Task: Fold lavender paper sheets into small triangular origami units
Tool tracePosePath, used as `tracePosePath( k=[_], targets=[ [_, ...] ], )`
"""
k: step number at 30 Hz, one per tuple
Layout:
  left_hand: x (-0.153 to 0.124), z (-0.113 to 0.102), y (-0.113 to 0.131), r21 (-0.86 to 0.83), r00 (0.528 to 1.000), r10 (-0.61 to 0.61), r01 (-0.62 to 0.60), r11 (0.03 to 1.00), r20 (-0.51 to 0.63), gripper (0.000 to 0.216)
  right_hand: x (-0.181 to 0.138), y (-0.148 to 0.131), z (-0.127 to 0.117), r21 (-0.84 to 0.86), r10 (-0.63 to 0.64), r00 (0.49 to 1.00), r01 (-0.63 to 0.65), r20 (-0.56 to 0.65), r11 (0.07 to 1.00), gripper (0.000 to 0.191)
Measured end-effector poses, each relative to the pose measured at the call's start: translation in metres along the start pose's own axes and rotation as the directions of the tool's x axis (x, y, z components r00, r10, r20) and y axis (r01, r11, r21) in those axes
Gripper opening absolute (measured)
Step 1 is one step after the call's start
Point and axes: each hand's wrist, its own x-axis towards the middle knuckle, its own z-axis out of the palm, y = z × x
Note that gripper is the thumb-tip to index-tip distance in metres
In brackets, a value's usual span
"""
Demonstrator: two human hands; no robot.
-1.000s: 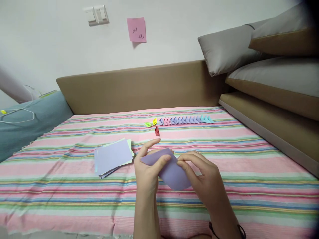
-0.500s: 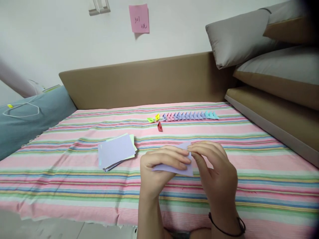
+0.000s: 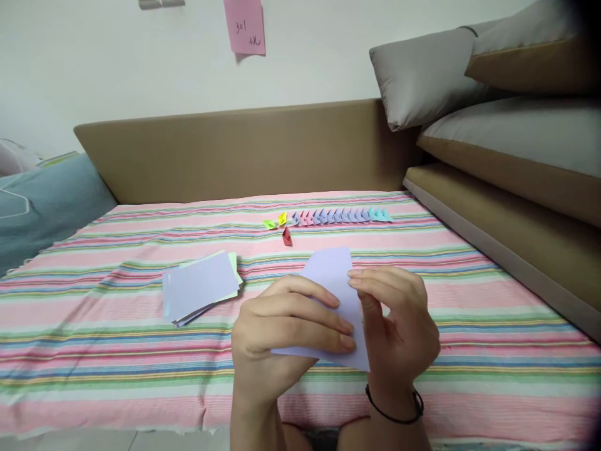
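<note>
A lavender paper sheet [image 3: 335, 275] is held up above the striped bedspread [image 3: 94, 351], pinched between both hands. My left hand [image 3: 282, 332] grips its left and lower part with the fingers laid across the front. My right hand [image 3: 399, 326], with a black band on the wrist, holds the right edge with curled fingers. To the left lies a stack of pastel paper sheets [image 3: 200, 287]. Farther back stands a row of small folded paper pieces [image 3: 340, 216], purple, pink and blue, with yellow-green ones [image 3: 276, 220] and a red one [image 3: 286, 236] beside it.
A tan padded headboard [image 3: 244, 150] runs along the far side. Grey and tan cushions [image 3: 493, 94] are piled at the right. A blue-grey pillow [image 3: 42, 200] lies at the left. A pink sticky note [image 3: 244, 26] hangs on the white wall.
The lavender sheet went from lying nearly flat between my hands to standing more upright, facing me. Both hands shifted their grip along it. The view moved slightly to the right.
</note>
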Motion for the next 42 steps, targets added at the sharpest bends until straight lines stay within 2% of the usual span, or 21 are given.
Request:
tracePosePath(
  k=[10, 15, 21, 31, 33, 34, 35, 36, 37, 38, 40, 42],
  targets=[
    [-0.002, -0.002, 0.001, -0.006, 0.999, -0.044, 0.044, 0.999, 0.001, 0.016, 0.001, -0.001, -0.001, 0.011, -0.001, 0.999, 0.0, 0.047, 1.0, 0.028],
    [0.0, -0.002, 0.002, -0.024, 1.0, -0.001, 0.001, 1.0, 0.001, 0.016, 0.002, 0.001, -0.001, 0.024, -0.016, 0.998, 0.014, 0.067, 1.0, 0.029],
    [0.005, -0.002, 0.001, -0.041, 0.995, 0.103, -0.103, 0.994, -0.014, 0.017, 0.003, 0.003, 0.001, 0.065, -0.065, 0.997, 0.062, 0.032, 0.996, 0.025],
    [0.001, -0.004, 0.0, -0.018, 0.997, 0.082, -0.082, 0.996, 0.014, 0.024, 0.002, 0.002, 0.0, 0.089, -0.031, 0.997, 0.025, 0.069, 0.996, 0.027],
    [0.0, -0.001, -0.001, -0.013, 0.998, 0.054, -0.054, 0.998, -0.032, 0.026, 0.003, 0.001, -0.001, 0.1, -0.012, 0.995, 0.002, 0.097, 0.995, 0.026],
    [-0.001, 0.001, -0.003, -0.008, 0.994, 0.009, -0.01, 1.0, -0.11, 0.025, 0.004, 0.001, -0.001, 0.108, 0.003, 0.992, -0.016, 0.127, 0.994, 0.025],
    [-0.001, 0.003, -0.004, -0.007, 0.972, -0.064, 0.064, 0.998, -0.226, 0.023, 0.005, 0.0, -0.001, 0.12, 0.024, 0.984, -0.046, 0.174, 0.992, 0.022],
    [-0.001, 0.005, -0.006, -0.023, 0.917, -0.161, 0.164, 0.986, -0.364, 0.02, 0.006, 0.0, 0.0, 0.138, 0.054, 0.97, -0.089, 0.236, 0.986, 0.019],
    [-0.001, 0.007, -0.009, -0.068, 0.82, -0.282, 0.288, 0.955, -0.498, 0.015, 0.006, 0.0, 0.0, 0.155, 0.093, 0.946, -0.147, 0.311, 0.977, 0.016],
    [0.0, 0.009, -0.011, -0.14, 0.705, -0.404, 0.402, 0.905, -0.583, 0.012, 0.007, -0.001, 0.0, 0.167, 0.144, 0.909, -0.224, 0.392, 0.96, 0.013],
    [0.001, 0.011, -0.016, -0.324, 0.49, -0.612, 0.551, 0.769, -0.621, 0.018, 0.007, 0.0, 0.001, 0.157, 0.262, 0.8, -0.401, 0.54, 0.902, 0.009],
    [0.002, 0.012, -0.02, -0.469, 0.353, -0.738, 0.598, 0.65, -0.575, 0.025, 0.006, 0.001, 0.001, 0.114, 0.377, 0.68, -0.56, 0.629, 0.821, 0.008]
  ],
)
